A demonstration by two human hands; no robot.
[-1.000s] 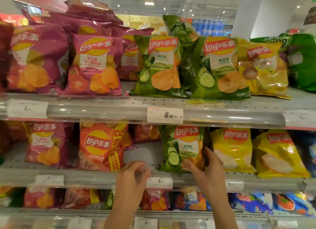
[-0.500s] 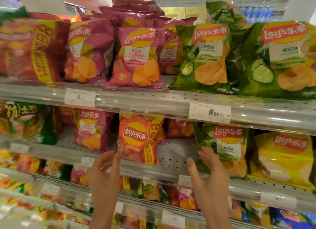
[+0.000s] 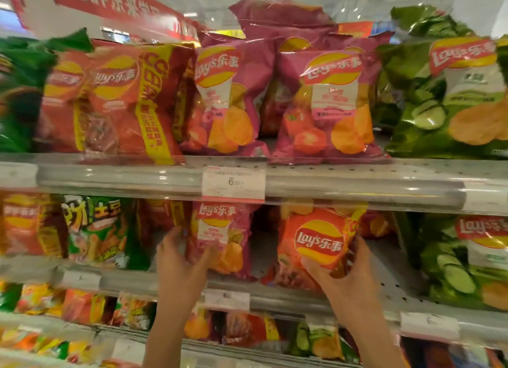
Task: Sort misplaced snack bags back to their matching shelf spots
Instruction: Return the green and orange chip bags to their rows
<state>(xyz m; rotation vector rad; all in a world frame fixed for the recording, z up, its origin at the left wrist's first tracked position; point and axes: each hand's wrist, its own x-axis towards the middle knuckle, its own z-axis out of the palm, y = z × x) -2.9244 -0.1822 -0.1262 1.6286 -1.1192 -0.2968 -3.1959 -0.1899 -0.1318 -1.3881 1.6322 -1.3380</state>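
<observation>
Gripping the pink bag [image 3: 222, 238] and orange bag [image 3: 316, 246], both hands, left [image 3: 181, 268], right [image 3: 343, 282], curl around them

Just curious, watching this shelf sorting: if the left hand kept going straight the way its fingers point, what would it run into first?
The left hand points up and into the middle shelf, already touching the pink Lay's bag. Pushing on, it would probably press into that bag first; what sits behind it is unclear.
</observation>
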